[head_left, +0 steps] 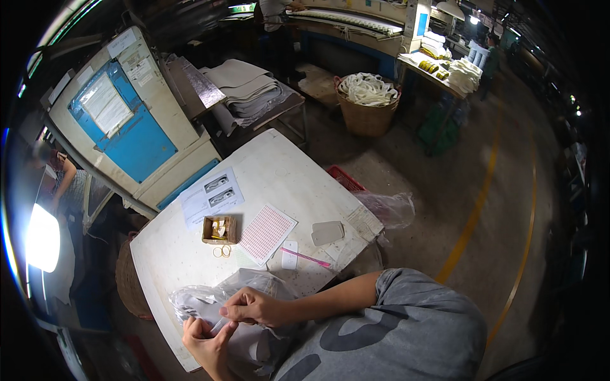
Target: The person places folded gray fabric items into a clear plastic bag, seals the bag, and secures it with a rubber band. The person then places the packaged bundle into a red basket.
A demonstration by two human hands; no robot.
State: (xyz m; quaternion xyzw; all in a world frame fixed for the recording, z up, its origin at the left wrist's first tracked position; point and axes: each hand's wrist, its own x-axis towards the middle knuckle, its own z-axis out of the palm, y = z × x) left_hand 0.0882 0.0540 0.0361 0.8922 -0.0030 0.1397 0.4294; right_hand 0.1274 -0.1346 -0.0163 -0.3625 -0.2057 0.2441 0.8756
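Note:
A clear plastic bag (244, 279) with pale flat pieces in it lies at the near edge of the white table (190, 257). My left hand (206, 343) pinches the bag's plastic with thumb and fingers. Just above and to its right, my right hand (254, 306) is closed on the same plastic, its thumb pressed to the fingers. The two hands are close together, nearly touching. What exactly lies between the fingertips is too small to tell.
On the table are a small woven box (220, 230), rubber bands (222, 251), a sheet of red labels (268, 233), a printed paper (211, 197), grey tags (327, 233) and a pink pen (306, 256). Beyond stand a stack of grey sheets (241, 82) and a full basket (367, 114).

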